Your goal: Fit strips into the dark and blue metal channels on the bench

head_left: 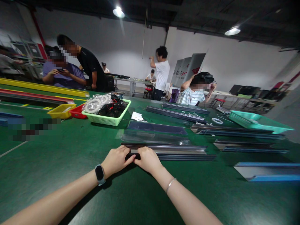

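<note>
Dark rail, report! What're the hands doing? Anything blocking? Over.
Left hand, right hand: side by side on dark rail, left end. Rail: stretching right along green table. Transparent strip: just beyond, seemingly not blocking.

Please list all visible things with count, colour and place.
Channel profile: one, dark, under both hands
Table: one, green, foreground
Flat strips: two, bluish and clear, behind channel profile
Other profiles: three, dark or blue-edged, right
Thin bars: apparently two, dark, behind flat strips
Filled basket: one, light green, left of centre
Shallow basket: one, teal, right
Small bins: two, yellow and red, left
Long bars: several, mixed colours, left
Ring: one, white, right
Paper: one, white, mid-table
People: several, mixed clothes, background
Lamps: two, white, ceiling
Left hand: one, dark wristband, on channel profile
Right hand: one, silver bracelet, same place
</note>
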Tool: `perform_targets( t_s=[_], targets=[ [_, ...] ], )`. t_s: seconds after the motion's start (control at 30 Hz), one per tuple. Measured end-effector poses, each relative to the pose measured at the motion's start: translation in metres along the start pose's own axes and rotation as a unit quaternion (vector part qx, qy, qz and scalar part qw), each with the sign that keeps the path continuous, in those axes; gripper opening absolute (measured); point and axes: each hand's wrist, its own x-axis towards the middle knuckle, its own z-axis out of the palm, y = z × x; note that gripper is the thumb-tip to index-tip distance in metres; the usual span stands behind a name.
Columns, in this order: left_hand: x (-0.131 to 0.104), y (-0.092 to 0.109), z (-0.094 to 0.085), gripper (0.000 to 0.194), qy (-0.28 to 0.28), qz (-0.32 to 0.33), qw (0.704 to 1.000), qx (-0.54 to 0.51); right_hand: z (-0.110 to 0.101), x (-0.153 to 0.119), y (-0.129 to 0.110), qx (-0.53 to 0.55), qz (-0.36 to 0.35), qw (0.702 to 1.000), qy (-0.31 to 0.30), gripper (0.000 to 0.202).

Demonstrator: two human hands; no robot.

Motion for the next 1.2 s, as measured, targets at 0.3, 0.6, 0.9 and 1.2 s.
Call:
perform_targets(
  t_s=[0.3,0.6,0.9,1.2],
  targets=[
    [0.000,-0.001,0.002,0.036,0.013,0.006,0.999,0.029,0.009,-0.001,0.001,-0.031,0.012,0.999,0.038,0.027],
    [-0.001,0.000,0.002,0.036,0.012,0.002,0.999,0.029,0.008,0.001,-0.002,-0.021,0.037,0.999,0.009,0.031],
    [-0.001,-0.003,0.003,0.033,0.027,0.013,0.999,0.012,0.005,-0.001,-0.001,0.002,0.002,1.000,0.016,0.023],
    [-0.002,-0.004,0.003,0.025,0.031,0.039,0.998,-0.037,-0.001,0.001,-0.001,0.062,-0.027,0.998,0.005,0.023]
  ],
)
